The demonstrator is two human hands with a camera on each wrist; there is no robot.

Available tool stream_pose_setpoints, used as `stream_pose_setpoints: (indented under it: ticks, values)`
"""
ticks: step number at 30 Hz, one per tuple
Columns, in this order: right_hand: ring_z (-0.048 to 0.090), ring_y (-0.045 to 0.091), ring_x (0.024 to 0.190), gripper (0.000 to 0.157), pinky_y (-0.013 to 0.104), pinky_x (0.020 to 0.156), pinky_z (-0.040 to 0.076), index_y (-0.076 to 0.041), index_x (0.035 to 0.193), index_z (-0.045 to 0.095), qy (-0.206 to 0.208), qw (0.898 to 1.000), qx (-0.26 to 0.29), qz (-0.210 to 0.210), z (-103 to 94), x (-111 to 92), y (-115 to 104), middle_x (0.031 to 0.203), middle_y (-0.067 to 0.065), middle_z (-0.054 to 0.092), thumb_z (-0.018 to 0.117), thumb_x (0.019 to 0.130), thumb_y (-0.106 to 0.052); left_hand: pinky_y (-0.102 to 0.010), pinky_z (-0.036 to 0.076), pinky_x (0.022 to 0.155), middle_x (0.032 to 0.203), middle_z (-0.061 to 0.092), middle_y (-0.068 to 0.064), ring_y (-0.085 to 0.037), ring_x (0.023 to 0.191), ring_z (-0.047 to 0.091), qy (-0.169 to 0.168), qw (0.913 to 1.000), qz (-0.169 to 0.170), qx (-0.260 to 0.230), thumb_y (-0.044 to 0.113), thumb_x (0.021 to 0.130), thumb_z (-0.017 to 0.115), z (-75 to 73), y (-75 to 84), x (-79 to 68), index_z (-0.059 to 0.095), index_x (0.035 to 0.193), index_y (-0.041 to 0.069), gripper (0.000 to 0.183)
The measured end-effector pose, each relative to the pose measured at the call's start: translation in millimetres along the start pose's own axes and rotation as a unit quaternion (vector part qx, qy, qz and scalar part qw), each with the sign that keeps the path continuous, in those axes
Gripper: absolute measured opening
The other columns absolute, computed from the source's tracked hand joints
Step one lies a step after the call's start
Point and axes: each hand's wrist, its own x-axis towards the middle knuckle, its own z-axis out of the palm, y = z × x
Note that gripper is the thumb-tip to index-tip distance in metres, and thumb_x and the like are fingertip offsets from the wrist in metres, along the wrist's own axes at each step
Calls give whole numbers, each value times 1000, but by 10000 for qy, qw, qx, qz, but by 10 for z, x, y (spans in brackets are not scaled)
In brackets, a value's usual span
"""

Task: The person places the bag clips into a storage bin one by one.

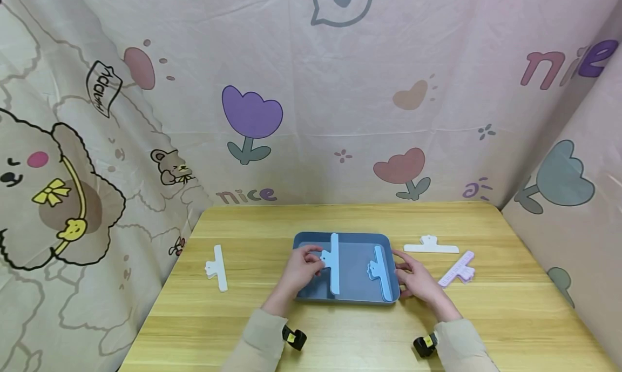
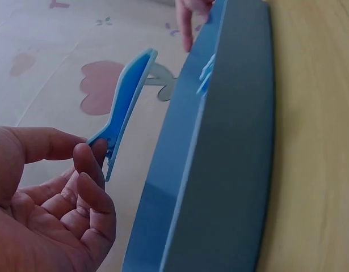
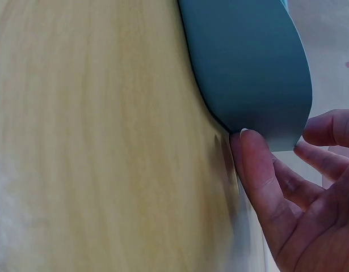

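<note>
Thumb and fingertips of my left hand point(image 1: 297, 269) pinch a light blue bulldog clip point(image 1: 335, 275) by its handle. The clip is held above the left half of a blue-grey tray point(image 1: 347, 301), its long jaw lying lengthwise away from me. In the left wrist view, the held clip point(image 2: 126, 93) appears side-on, apart from the tray wall. Inside the tray at the right lies another light blue clip point(image 1: 384, 280), which seems stacked on a second. My right hand point(image 1: 417, 277) rests its fairly loose fingers against the tray's right end, thumb at the near corner.
A white clip point(image 1: 220, 269) lies on the wooden table point(image 1: 340, 339) left of the tray. Right of it lie another white clip point(image 1: 432, 248) and a lilac clip point(image 1: 457, 269), which looks doubled. A printed curtain point(image 1: 320, 118) hangs behind and at both sides.
</note>
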Motion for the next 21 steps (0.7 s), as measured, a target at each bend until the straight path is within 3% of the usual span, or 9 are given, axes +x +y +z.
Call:
stream_pose_setpoints:
  ticks: [11,21]
  values:
    - [68,31,84,60,46,57,57,-6,153,31,25,10000,39,86,5,8,-7,131,36,46,47,96,0,-28,46,54,72,65,-10,-27,60,62,158,9991,-267,272,-6,84,66,355,-11,65,61,121,-7,37]
    - [68,33,84,59,48,56,56,-5,153,30,22,9999,115,42,14,-14,-16,131,37,46,48,96,0,-25,45,52,68,62,-1,-17,54,60,333,9966,-498,569,-5,84,68,628,-99,154,65,117,-2,33]
